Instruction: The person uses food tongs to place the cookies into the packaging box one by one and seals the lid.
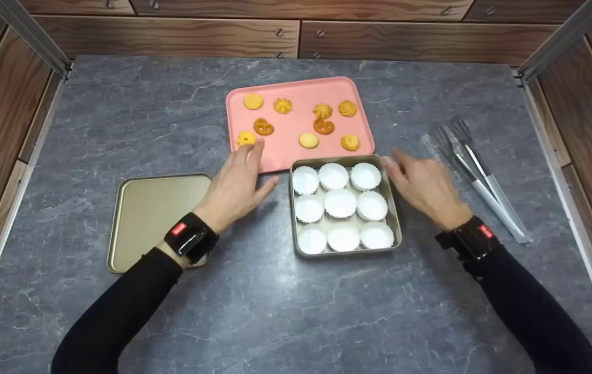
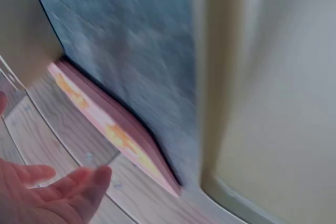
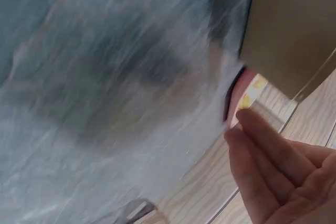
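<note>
A square metal tin [image 1: 346,254] holds several white paper baking cups [image 1: 341,203] set in rows. Behind it is a pink tray [image 1: 281,156] with pretzels [image 1: 263,127], round biscuits [image 1: 308,140] and piped cookies [image 1: 283,106] spread over it. My left hand [image 1: 236,184] hovers at the tray's near left corner, fingers loosely extended and nothing in them; the left wrist view shows the thumb apart from the fingers. By the tin's far right corner is my right hand [image 1: 420,184], its thumb right at the rim. In the right wrist view its fingers look fairly straight beside the tin [image 3: 294,30].
The tin's lid [image 1: 155,208] lies flat at the left, partly under my left forearm. To the right of my right hand lie tongs [image 1: 483,171] with dark tips, some in clear wrapping. Wood-patterned panels [image 1: 171,36] border the grey marbled table [image 1: 275,322].
</note>
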Available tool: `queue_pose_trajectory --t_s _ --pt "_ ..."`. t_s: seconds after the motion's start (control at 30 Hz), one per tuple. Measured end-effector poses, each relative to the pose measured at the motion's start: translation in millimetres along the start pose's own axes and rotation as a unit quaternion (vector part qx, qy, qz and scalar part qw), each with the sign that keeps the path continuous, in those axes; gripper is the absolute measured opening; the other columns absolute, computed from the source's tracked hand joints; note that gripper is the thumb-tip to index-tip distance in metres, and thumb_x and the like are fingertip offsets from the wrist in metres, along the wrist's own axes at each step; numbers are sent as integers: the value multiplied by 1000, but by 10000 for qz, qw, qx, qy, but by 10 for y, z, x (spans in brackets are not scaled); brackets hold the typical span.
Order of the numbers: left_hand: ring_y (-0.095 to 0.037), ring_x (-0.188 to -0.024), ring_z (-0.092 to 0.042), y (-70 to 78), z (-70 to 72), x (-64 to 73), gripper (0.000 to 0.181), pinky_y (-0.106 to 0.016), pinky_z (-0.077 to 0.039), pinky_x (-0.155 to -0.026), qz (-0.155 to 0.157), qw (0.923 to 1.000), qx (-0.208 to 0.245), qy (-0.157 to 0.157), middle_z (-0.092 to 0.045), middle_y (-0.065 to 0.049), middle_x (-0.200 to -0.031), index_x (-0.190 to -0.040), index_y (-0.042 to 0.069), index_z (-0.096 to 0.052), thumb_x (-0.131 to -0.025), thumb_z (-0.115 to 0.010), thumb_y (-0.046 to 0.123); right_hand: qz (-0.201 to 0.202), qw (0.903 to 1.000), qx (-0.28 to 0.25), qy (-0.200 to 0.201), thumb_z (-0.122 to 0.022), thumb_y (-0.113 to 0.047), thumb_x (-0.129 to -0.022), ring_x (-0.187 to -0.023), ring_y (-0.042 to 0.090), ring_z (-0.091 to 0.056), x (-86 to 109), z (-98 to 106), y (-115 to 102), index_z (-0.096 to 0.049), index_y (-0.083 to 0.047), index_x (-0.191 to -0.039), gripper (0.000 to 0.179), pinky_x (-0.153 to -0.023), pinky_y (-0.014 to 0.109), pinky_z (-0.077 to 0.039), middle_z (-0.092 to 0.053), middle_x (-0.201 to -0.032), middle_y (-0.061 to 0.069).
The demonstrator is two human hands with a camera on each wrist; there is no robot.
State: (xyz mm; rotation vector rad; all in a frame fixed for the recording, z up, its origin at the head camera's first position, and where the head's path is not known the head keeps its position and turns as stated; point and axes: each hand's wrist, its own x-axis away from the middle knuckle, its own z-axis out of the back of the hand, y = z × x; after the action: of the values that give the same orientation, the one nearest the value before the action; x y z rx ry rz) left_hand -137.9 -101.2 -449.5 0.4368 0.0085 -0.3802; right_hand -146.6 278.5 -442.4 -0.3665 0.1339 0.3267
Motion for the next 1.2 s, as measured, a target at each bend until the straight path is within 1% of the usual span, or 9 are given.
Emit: queue_pose_trajectory --t_s 0.07,0.17,0.3,0.43,0.6,0.9,1.0,1.1,1.2 --pt "-44 -137 -47 95 -21 23 85 -58 -45 -115 46 9994 224 -241 -42 -28 -153 -163 2 -24 -103 -55 54 137 9999 -51 0 -46 -32 -111 -40 14 -34 35 -22 -42 -71 -2 -99 41 -34 31 -29 -45 -54 0" --pt "-44 -133 -52 240 -70 40 86 -58 -48 -112 169 9956 685 -617 -45 -28 -153 -164 6 -23 -103 -53 57 340 9993 -44 116 -48 -22 -109 -42 14 -35 64 -57 -86 -58 -10 -77 36 -37 29 -28 -38 -53 -4" --pt "-40 -129 -56 352 -147 29 78 -52 -50 -111 184 9900 1183 -746 -51 -24 -148 -161 5 -31 -103 -56 50 367 9989 -143 251 -54 -13 -103 -45 20 -46 94 -97 -126 -73 -1 -96 24 -38 32 -35 -49 -56 2" --pt "-35 -133 -54 347 -199 14 72 -47 -47 -115 235 9861 1526 -616 -53 -20 -148 -158 3 -38 -99 -65 35 225 9993 -213 215 -56 -12 -101 -45 20 -49 120 -128 -170 -73 4 -119 29 -38 34 -38 -58 -60 7" --pt "-34 -141 -48 278 -246 21 72 -44 -40 -121 387 9776 2026 -419 -49 -21 -154 -156 -1 -39 -94 -68 23 92 9994 -286 191 -56 -13 -101 -51 23 -54 122 -164 -246 -73 3 -121 30 -41 39 -45 -64 -68 10" --pt "-29 -129 -58 178 -266 40 63 -41 -47 -115 701 9632 2595 32 -58 -18 -147 -150 0 -50 -92 -68 17 -49 9994 -271 190 -55 -15 -103 -51 26 -57 57 -217 -354 -72 2 -120 30 -41 42 -47 -63 -67 11" --pt "-24 -102 -68 146 -261 19 63 -40 -52 -107 765 9606 2671 93 -59 -19 -145 -150 -1 -50 -92 -68 16 -28 9993 -233 289 -55 -13 -102 -54 30 -58 28 -242 -373 -73 2 -115 27 -44 47 -49 -63 -67 11" --pt "-15 -63 -57 111 -258 -12 62 -38 -55 -101 873 9575 2746 135 -61 -18 -143 -149 0 -51 -92 -69 17 -74 9993 -275 243 -54 -14 -103 -52 28 -56 0 -257 -388 -72 3 -113 27 -42 42 -46 -60 -65 9" --pt "-14 -69 -64 84 -256 -35 60 -36 -56 -100 984 9511 2925 112 -61 -17 -143 -148 2 -53 -93 -70 18 -217 9989 -405 74 -54 -14 -104 -51 23 -54 -30 -251 -388 -70 6 -120 30 -42 34 -42 -61 -67 8"
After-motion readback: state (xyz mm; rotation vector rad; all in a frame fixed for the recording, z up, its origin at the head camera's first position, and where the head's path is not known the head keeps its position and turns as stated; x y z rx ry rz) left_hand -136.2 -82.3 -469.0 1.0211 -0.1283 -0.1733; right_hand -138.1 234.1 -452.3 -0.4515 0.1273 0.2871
